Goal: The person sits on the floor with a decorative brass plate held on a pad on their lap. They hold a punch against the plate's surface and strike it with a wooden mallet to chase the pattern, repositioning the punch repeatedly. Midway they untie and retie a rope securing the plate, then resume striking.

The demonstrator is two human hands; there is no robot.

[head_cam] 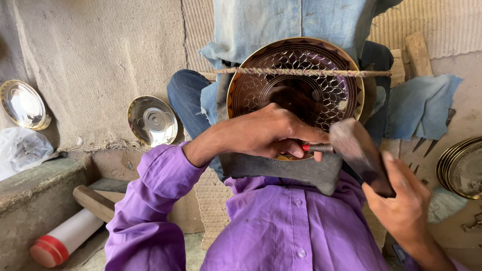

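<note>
Single head-worn camera, looking steeply down the wearer's chest onto the lap. Very close to the engraved brass plate [295, 83]. Floor and cloth-hung wall fill the edges.

Round engraved brass plate [296, 83] upright against dark block [281, 169], roped across. Red-tipped chisel [316, 148] on its lower rim; hammer [359, 153] tilted beside.

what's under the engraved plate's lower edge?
A dark block sits beneath the engraved plate. The left hand, pinching a red-tipped punch, covers the rim there, so the contact is hidden.
</note>
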